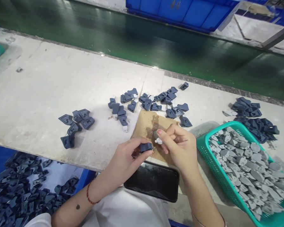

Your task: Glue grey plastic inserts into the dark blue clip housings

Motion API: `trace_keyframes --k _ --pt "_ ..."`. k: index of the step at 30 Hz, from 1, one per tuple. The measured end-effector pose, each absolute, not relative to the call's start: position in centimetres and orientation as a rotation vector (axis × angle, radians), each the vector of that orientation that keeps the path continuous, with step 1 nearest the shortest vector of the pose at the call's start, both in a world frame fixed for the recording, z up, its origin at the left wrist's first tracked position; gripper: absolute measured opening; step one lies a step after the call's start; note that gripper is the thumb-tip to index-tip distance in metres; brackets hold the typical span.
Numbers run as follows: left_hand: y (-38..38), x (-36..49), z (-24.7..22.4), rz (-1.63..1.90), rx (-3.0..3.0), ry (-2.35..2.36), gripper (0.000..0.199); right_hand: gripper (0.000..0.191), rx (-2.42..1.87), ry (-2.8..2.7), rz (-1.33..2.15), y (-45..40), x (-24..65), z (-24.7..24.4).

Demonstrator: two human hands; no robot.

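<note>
Where my left hand pinches: one dark-blue part.
Right hand: gripping a grey-white piece.
Green basket: four o'clock from my right hand.

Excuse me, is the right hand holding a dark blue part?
No, the right hand holds a grey piece; the left hand holds a dark blue part.
</note>
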State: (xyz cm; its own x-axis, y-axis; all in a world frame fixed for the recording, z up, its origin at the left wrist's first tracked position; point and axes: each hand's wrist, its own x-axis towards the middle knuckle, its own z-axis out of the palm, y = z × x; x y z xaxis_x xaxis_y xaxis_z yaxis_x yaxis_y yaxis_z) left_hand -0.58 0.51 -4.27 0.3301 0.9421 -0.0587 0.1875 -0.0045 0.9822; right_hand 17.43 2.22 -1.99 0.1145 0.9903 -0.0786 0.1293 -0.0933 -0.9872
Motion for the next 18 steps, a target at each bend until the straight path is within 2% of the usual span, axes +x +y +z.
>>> trace_keyframes --k 18 --pt "0.61 -0.4 -4.23 0.846 1.424 1.119 0.014 0.044 -1.452 -1.346 1.165 1.44 16.84 -2.39"
